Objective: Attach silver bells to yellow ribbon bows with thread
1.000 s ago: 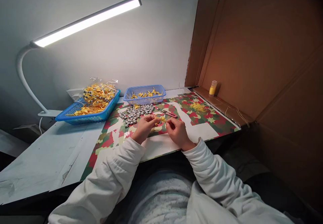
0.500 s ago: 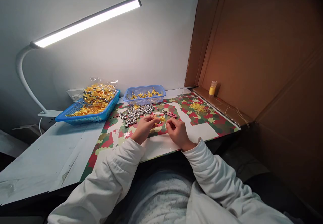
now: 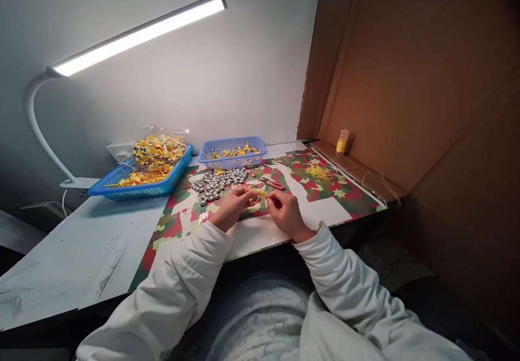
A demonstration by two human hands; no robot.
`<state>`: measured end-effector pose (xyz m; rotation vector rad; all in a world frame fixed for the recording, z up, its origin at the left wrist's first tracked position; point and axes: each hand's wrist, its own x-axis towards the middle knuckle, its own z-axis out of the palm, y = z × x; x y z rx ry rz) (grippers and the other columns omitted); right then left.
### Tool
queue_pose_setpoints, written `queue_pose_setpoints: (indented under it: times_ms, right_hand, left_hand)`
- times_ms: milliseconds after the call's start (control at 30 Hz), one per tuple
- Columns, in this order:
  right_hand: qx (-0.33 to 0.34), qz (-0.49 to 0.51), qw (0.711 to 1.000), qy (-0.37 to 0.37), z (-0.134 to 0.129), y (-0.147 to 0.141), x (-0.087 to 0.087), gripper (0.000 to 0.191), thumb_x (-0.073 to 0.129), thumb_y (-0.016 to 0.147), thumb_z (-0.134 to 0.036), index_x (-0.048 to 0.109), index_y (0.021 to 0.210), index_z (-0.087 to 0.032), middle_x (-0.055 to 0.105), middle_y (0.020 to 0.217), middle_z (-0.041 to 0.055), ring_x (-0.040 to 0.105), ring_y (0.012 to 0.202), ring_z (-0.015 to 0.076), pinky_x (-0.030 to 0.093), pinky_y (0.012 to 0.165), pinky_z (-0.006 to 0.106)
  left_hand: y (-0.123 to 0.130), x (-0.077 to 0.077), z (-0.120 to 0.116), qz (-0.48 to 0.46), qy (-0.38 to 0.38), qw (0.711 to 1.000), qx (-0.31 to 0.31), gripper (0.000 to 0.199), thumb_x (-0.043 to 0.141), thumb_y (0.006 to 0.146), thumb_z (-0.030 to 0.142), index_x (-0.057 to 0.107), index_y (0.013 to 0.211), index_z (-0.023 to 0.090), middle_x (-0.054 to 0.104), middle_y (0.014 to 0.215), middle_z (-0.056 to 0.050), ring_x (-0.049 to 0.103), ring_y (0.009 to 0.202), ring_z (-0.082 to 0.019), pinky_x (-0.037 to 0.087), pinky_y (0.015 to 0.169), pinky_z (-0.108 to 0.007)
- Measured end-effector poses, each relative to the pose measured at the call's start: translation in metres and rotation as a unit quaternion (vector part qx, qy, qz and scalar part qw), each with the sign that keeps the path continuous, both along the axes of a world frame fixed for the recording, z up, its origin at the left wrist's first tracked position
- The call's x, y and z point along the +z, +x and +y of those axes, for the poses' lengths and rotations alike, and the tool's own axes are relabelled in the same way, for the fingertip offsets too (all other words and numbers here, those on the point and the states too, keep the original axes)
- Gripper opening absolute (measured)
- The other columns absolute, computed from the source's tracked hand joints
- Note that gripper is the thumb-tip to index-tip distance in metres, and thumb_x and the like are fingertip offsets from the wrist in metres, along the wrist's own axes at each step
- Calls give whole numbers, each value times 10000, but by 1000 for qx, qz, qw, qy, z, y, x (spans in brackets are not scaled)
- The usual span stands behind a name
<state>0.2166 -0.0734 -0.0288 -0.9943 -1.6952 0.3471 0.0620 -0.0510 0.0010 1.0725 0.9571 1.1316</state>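
A: In the head view, which step am I looking at?

B: I see the left hand (image 3: pixel 234 207) closed on a yellow piece (image 3: pixel 261 193), gripping it at the fingertips. The right hand (image 3: pixel 286 216) is just beside it, thumb and finger pinched together; what lies between them is too small for me to tell. I judge this to be fine two-handed work on that one piece

A: Where exactly is the piece?

B: Between the hands, above the mat (image 3: pixel 363 198). Silver beads (image 3: pixel 219 184) lie beyond the left hand, and a red tool (image 3: pixel 273 184) rests just past the piece

A: What does the next move call for?

B: In my judgement, a steady left pinch and light right-hand motions; the piece looks thin and likely to bend
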Motion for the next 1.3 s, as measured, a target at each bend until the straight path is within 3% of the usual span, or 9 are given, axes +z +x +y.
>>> queue_pose_setpoints:
  times_ms: [400, 933, 1300]
  right_hand:
    - [29, 27, 999, -20, -2, 2, 3, 145, 471, 810, -176, 560, 695, -178, 542, 579, -11, 458, 518, 111, 357, 509, 229]
    - [38, 27, 998, -40, -1, 3, 1, 155, 462, 836, -195, 584, 741, -180, 555, 611, -6, 468, 542, 117, 360, 529, 234]
    - [62, 55, 993, -81, 2, 3, -1, 138, 471, 812, -222, 574, 729, -182, 545, 611, -13, 447, 540, 110, 350, 509, 222]
  left_hand:
    - [0, 2, 0, -15, -35, 999, -21, 247, 792, 511, 285, 610, 593, 139, 550, 588, 29, 502, 547, -70, 426, 566, -208]
    - [-3, -1, -1, -25, -63, 997, -38, 244, 791, 533, 272, 593, 627, 165, 599, 640, 6, 579, 630, -105, 459, 615, -216]
    - [-2, -10, 5, 0, -47, 997, -65, 180, 772, 536, 240, 659, 621, 129, 613, 649, -20, 539, 602, -93, 443, 590, -212]
